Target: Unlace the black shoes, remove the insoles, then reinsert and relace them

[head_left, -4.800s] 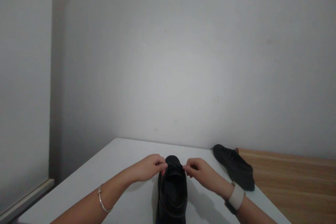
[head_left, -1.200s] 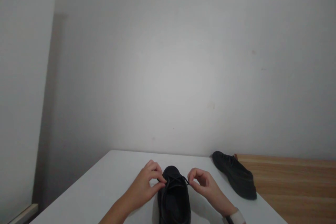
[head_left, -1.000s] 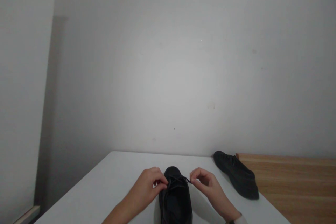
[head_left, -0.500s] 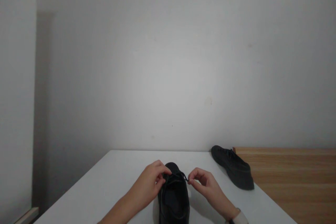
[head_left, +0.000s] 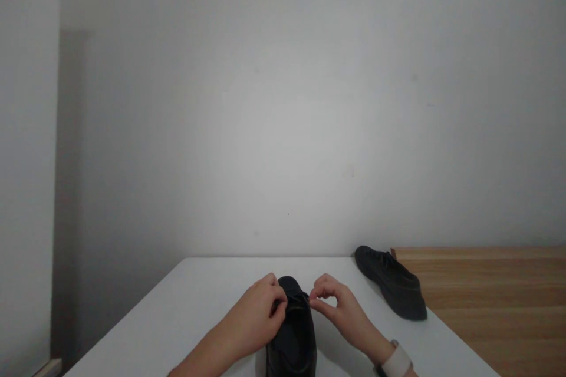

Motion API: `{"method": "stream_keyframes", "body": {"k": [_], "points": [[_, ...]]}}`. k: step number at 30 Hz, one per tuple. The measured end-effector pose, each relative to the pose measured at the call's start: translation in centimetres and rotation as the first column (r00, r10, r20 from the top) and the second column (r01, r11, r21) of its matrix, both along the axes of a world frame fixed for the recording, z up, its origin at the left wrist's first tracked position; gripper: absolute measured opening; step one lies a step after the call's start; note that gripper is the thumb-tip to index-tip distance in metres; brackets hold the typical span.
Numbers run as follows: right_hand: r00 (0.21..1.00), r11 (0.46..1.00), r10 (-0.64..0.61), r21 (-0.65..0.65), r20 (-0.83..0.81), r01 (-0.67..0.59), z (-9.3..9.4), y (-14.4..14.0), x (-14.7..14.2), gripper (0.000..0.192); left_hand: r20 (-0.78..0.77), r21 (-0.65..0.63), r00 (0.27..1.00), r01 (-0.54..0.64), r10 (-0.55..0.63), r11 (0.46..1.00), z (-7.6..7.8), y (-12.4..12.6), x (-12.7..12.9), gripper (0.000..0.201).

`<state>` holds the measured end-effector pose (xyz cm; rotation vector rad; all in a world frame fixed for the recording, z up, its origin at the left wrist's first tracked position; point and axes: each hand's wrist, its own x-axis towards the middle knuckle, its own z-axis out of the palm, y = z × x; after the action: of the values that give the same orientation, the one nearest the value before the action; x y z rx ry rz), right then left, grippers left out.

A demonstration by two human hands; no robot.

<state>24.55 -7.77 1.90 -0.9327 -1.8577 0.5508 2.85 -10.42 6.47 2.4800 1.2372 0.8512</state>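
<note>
A black lace-up shoe (head_left: pixel 292 336) stands on the white table (head_left: pixel 194 306), toe pointing away from me. My left hand (head_left: pixel 259 318) pinches the black lace at the shoe's left side near the toe. On the right side, my right hand (head_left: pixel 338 309) pinches the other lace end, with a pale watch band on its wrist. Both hands sit close together over the front of the shoe. The laces themselves are mostly hidden by my fingers.
A second black shoe (head_left: pixel 391 283) lies at the back right, across the seam between the white table and a wooden tabletop (head_left: pixel 495 300). A plain grey wall rises right behind the tables.
My two hands have drawn closer together over the shoe's front, still pinching the lace ends. The view has shifted slightly.
</note>
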Motion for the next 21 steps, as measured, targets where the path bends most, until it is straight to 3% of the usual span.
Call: {"method": "stream_keyframes", "body": {"k": [6,9,15,18,21], "points": [[0.996,0.999,-0.017,-0.032,0.084,0.02,0.6,-1.1,-0.4,0.012,-0.057,0.019,0.998,-0.02,0.021,1.0,-0.3,0.2,0.2,0.019],[0.987,1.0,0.0,-0.031,0.161,0.005,1.7,-2.6,-1.0,0.022,-0.108,0.02,0.994,-0.03,0.032,0.999,0.2,-0.1,0.3,0.022],[0.845,0.994,-0.099,0.099,0.525,0.054,4.2,-4.0,-2.8,0.021,-0.187,0.019,0.981,-0.053,0.056,0.998,0.6,-0.6,0.4,0.021],[0.819,0.987,-0.15,0.139,0.554,0.086,4.6,-3.7,-3.2,0.021,-0.114,0.032,0.991,-0.06,0.063,0.998,0.2,-0.3,0.5,0.018],[0.887,0.99,-0.085,0.136,0.455,0.025,5.3,-3.3,-3.5,0.021,0.084,0.047,0.996,-0.008,0.004,0.999,0.3,0.1,0.6,0.013]]}}
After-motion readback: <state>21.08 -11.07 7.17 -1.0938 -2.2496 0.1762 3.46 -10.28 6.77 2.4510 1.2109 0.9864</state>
